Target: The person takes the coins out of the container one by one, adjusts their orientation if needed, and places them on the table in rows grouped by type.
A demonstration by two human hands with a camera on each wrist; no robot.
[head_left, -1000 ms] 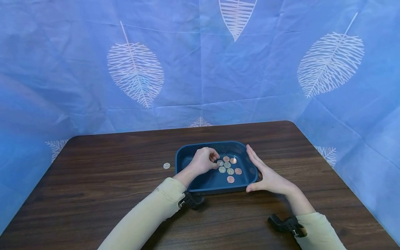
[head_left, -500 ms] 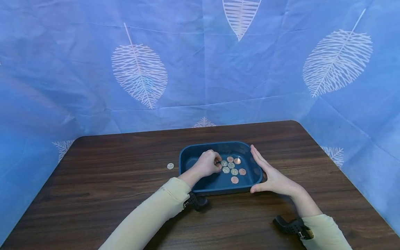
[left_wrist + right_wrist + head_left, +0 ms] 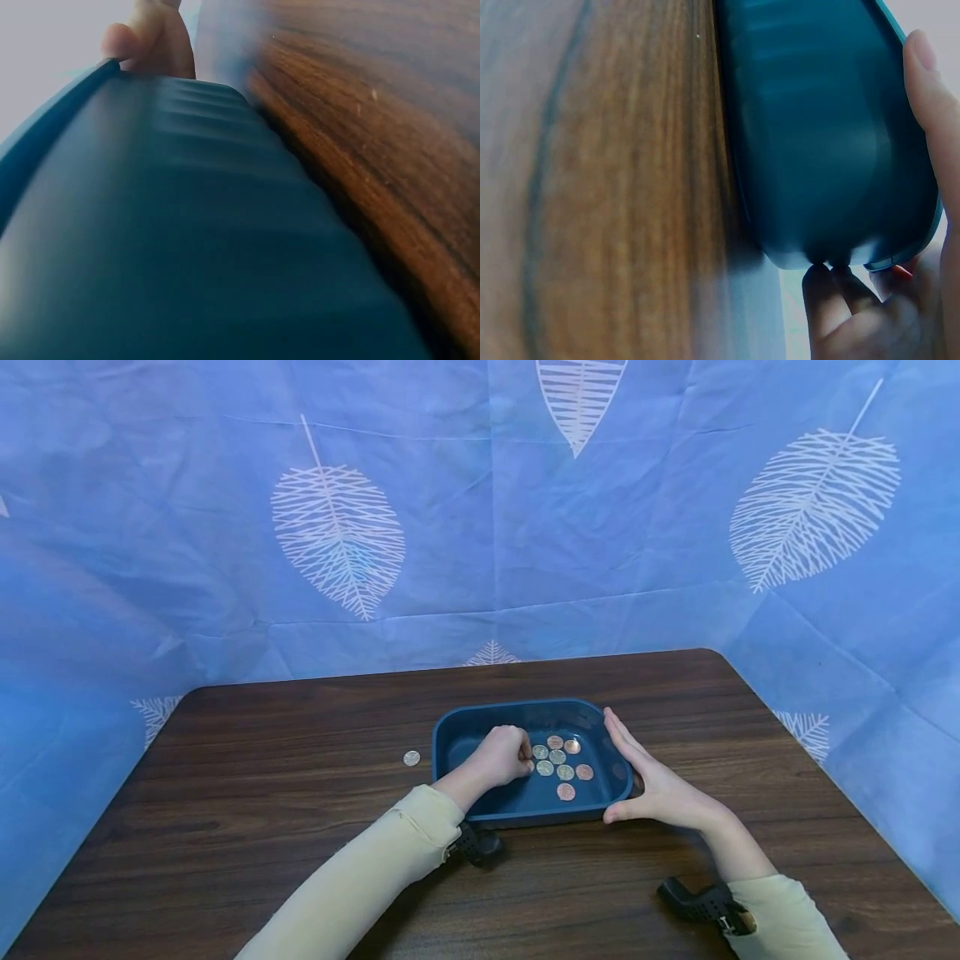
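Left hand [image 3: 501, 756] is inside the blue tray [image 3: 525, 807], fingers curled together over the tray floor at the left edge of the coin cluster [image 3: 560, 764]. Whether a coin is pinched between the fingertips cannot be told; the knuckles hide them. In the left wrist view only the tray's outer wall [image 3: 187, 247] and one fingertip at its rim are seen.

Right hand [image 3: 654, 785] lies flat against the tray's right outer wall, fingers straight and together, thumb along the near right corner. The right wrist view confirms fingers [image 3: 924, 97] in contact with the wall [image 3: 817, 150].

The coins, copper and silver in colour, lie on the tray floor, right of centre, near one another. The tray sits on the dark wooden table [image 3: 262, 793], slightly right of its middle.

One single silver coin [image 3: 411, 758] lies on the table just left of the tray, apart from it.

A blue leaf-print cloth [image 3: 337, 539] hangs behind and at both sides.
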